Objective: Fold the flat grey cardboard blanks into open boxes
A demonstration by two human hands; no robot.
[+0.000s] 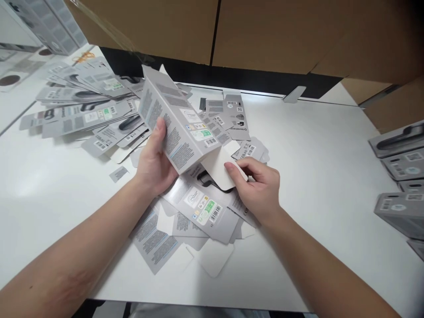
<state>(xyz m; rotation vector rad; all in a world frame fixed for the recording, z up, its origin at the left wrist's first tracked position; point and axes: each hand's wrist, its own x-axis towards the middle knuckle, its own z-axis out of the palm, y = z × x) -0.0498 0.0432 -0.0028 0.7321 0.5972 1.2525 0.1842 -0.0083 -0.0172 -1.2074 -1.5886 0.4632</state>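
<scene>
A grey printed box [179,128], opened out into a sleeve, is tilted above the middle of the table. My left hand [154,163] holds it by its lower left side, thumb on the printed face. At the box's near end, my right hand [260,183] pinches a white end flap [220,170] between thumb and fingers. Under both hands lies a loose pile of flat grey cartons [203,207] with text, barcodes and green labels. The right hand's lower fingers are partly hidden.
More flat cartons [96,84] are fanned out at the left. Large brown cardboard boxes [265,35] stand along the back of the white table [318,176]. Formed grey boxes [402,212] line the right edge. An orange band [84,57] lies at the back left.
</scene>
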